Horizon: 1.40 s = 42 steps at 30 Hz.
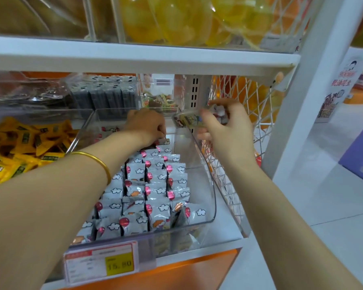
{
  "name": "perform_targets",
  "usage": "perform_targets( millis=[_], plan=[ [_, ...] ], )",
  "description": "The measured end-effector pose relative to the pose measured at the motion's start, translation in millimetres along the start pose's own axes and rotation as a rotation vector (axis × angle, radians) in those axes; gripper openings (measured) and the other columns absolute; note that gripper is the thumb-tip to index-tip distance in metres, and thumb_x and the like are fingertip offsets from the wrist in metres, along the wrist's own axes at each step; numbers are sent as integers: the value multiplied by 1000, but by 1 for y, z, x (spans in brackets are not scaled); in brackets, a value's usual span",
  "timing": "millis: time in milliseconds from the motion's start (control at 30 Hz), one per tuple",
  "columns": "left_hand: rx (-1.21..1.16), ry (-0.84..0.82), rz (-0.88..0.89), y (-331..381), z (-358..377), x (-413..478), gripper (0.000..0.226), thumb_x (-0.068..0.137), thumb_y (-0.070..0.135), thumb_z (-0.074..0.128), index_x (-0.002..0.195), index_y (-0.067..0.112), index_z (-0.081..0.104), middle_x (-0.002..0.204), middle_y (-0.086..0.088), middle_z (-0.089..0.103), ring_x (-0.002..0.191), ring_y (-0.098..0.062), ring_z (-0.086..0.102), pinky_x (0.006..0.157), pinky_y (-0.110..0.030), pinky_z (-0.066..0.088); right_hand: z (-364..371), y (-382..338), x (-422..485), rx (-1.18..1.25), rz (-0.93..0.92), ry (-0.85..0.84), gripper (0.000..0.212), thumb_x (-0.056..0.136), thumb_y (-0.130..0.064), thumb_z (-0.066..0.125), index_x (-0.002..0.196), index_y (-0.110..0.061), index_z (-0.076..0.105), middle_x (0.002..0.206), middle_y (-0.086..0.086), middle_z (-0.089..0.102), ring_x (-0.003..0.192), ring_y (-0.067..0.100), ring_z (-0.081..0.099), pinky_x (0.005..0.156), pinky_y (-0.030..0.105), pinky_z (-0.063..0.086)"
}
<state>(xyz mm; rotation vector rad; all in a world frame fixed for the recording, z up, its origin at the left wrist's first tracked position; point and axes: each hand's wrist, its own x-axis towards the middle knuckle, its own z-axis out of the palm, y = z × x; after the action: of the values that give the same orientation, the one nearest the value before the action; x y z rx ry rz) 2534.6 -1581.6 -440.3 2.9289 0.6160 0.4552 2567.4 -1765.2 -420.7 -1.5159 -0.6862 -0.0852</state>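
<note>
While deep in bin (206,185), L grip (147,124) knuckles-up on packet (164,141).

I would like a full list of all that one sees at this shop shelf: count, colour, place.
clear bin: one, transparent, lower shelf, centre
grey packets: many, grey with white clouds and red balloons, in rows inside the bin
yellow packets: many, yellow, heaped left of the bin
dark packets: several, dark grey, behind, left of centre
price tag: one, white with yellow label, at the bin's front
wire mesh: one, white, right of the bin
upper goods: several, yellow-orange, top shelf
bangle: one, gold, left wrist
left hand: grips the rearmost grey packets
right hand: holds a few small packets
</note>
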Motion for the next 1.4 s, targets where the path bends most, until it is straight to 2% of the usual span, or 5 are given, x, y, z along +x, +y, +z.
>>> perform_targets(
  millis=[333, 733, 867, 1067, 1400],
  plan=[
    [-161, -40, -132, 1, -7, -14, 16, 88, 15, 60, 88, 28, 70, 113, 9, 65, 110, -18, 54, 103, -35, 36, 91, -4, 75, -1158, -203, -583, 30, 89, -2, 57, 118, -1, 53, 118, 15, 58, 102, 27, 57, 76, 29, 41],
    [-127, -218, -170, 8, -36, -96, 25, 98, 25, 35, 97, 7, 53, 110, -12, 54, 105, -27, 49, 92, -35, 40, 107, 24, 77, -808, 284, -714, 20, 99, -16, 37, 114, -10, 49, 77, 3, 47, 65, 16, 47, 91, 40, 48],
    [-90, -270, -174, 14, -36, -108, 20, 99, 30, 29, 93, 16, 42, 116, -10, 46, 119, -26, 36, 107, -49, 25, 103, 24, 73, -718, 413, -637, 48, 103, -34, 22, 143, -9, 31, 144, 18, 39, 127, 31, 44, 106, 41, 36],
    [-99, -283, -170, 8, -35, -117, 27, 100, 32, 24, 93, 14, 43, 114, -8, 44, 108, -20, 33, 109, -49, 22, 104, 33, 71, -434, 748, -534, 71, 96, -54, 31, 150, -14, 7, 157, 12, 14, 141, 34, 19, 107, 42, 29],
    [-120, -219, -121, 9, -39, -133, 40, 100, 34, 26, 125, 10, 45, 147, -7, 32, 140, -24, 15, 114, -48, 13, 90, -35, 43, -647, 385, -609, 55, 101, -40, 25, 146, -9, 22, 140, 19, 41, 132, 32, 40, 111, 44, 31]
  ],
)
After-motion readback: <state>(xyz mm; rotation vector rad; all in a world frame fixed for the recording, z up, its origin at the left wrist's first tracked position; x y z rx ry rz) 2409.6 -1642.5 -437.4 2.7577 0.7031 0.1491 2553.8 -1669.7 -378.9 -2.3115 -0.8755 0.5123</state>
